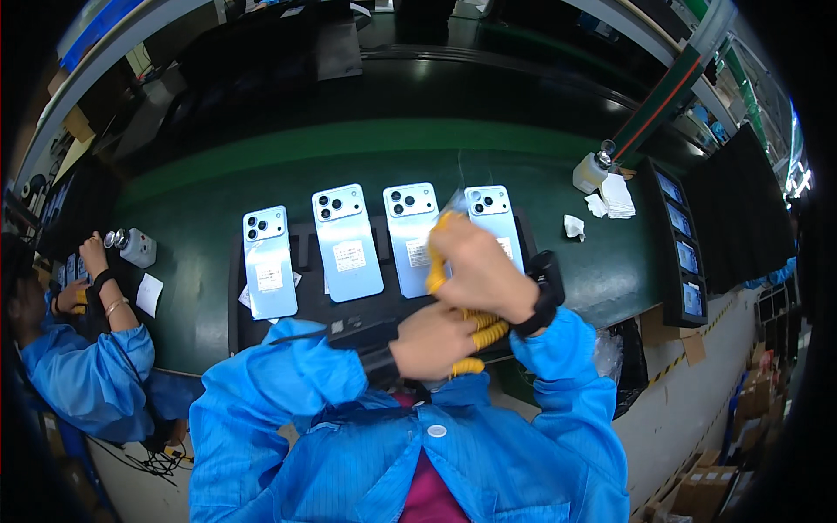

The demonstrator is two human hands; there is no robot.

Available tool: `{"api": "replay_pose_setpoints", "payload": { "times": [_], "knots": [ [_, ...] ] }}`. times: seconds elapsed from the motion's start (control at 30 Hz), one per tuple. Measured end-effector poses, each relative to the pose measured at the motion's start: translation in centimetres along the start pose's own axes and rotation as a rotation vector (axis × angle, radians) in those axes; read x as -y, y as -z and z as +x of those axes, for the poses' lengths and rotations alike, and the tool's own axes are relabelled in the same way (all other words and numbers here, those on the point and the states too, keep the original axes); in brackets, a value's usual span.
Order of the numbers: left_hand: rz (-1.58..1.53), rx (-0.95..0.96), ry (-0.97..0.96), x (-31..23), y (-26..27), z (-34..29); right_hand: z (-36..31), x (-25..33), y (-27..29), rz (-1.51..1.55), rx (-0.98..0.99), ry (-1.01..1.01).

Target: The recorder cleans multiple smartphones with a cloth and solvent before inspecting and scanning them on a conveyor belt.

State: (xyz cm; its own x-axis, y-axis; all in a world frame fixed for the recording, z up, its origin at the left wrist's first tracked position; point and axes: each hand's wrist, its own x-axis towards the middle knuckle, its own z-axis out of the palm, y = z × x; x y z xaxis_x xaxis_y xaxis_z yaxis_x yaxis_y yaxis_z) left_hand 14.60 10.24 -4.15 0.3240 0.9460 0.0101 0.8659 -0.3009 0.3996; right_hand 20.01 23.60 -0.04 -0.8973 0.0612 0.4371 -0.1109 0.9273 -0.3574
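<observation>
Several light-blue smartphones lie back up in a row on a dark tray (305, 240), each with a white printed label. My right hand (484, 261), blurred by motion and with yellow finger cots, is over the rightmost phone (486, 200) and the right edge of the phone beside it (408, 231). Its fingers are pinched near a faint translucent blur that I cannot make out. Lower and nearer, my left hand (432, 342), also in yellow finger cots, has its fingers curled under the right wrist; what they hold, if anything, is hidden. Further left lie two more phones (347, 244).
At right stand a dispenser bottle (591, 172), white wipes (617, 197), a crumpled wipe (574, 227) and a black tray (686, 309) of phones with lit screens. At left are another bottle (138, 247), a paper sheet (149, 295) and a co-worker's blue sleeve (96, 375).
</observation>
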Motion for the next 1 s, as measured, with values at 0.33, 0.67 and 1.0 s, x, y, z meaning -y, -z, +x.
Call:
{"api": "replay_pose_setpoints", "payload": {
  "times": [0.33, 0.67, 1.0],
  "knots": [
    [-0.303, -0.026, -0.066, -1.4, 2.4, -8.0, -0.9, 2.0, -4.5, -0.124, 0.281, -0.005],
    [0.153, -0.097, 0.287, 1.4, 0.7, -7.5, 0.9, -1.3, -2.8, 0.223, 0.171, -0.347],
    [0.053, -0.066, 0.311, 0.8, 0.3, -8.3, 6.0, 5.4, -4.2, 0.103, 0.023, 0.091]
  ]
}}
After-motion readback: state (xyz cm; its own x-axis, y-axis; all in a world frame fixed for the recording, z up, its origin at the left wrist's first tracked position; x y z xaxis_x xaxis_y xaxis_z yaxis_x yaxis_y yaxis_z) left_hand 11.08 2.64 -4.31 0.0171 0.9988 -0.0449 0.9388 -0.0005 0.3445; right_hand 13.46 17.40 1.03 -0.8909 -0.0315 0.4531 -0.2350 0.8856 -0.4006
